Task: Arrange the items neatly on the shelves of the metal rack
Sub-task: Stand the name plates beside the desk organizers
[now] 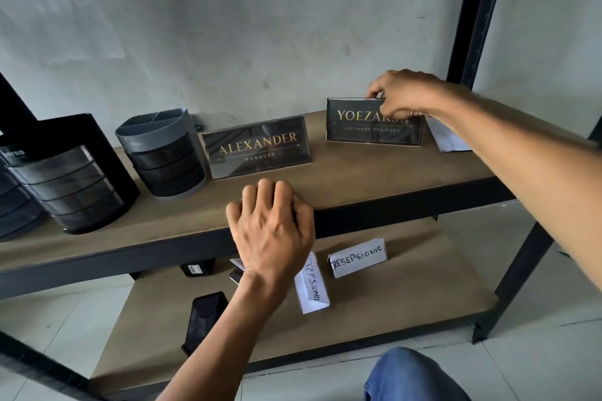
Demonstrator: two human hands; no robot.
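A person's right hand [402, 93] grips the top edge of a dark nameplate [365, 122] standing on the upper shelf [374, 172] of a metal rack, while the left hand [272, 225] rests curled at the shelf's front edge. A second nameplate [257, 147] and two desk organisers [164, 153] [70, 172] stand to the left; handwritten paper signs [357, 258] sit on the shelf below.
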